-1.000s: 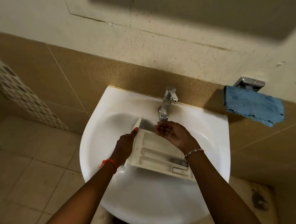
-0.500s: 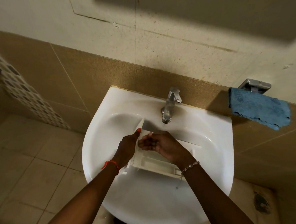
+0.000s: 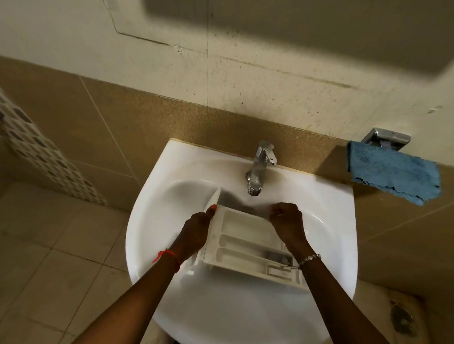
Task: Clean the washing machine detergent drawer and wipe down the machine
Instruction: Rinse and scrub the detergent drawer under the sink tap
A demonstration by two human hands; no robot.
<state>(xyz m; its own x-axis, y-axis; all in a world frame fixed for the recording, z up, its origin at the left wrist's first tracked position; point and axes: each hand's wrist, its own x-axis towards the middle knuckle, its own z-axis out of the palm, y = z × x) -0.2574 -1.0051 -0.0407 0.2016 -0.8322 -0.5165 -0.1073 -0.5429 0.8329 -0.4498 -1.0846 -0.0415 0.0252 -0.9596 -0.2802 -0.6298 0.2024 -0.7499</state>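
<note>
Detergent drawer (image 3: 239,243): in the sink (image 3: 236,325) basin, just below the tap (image 3: 260,165), compartments facing up, tilted with its far end higher. The washing machine is out of view.

Change over the last second: the right hand (image 3: 287,221) goes from cupped under the spout, to rubbing inside the compartments, to the drawer's far right edge, where its fingers now curl over the rim. The left hand (image 3: 195,231) keeps its grip on the drawer's left end by the front panel. Both hands are thus clamped on the drawer, one at each side, apart from each other.

Water flow: cannot tell in this light.

Reading: the scrub-by-hand pass looks paused. A two-handed hold suggests the drawer is about to be repositioned, tipped to drain, or brought under the spout for a rinse. Pale film is visible in the compartments, so cleaning seems unfinished.

Blue cloth (image 3: 394,176) hangs on the wall holder (image 3: 384,138) to the right, untouched. The wipe-down is not yet begun.
</note>
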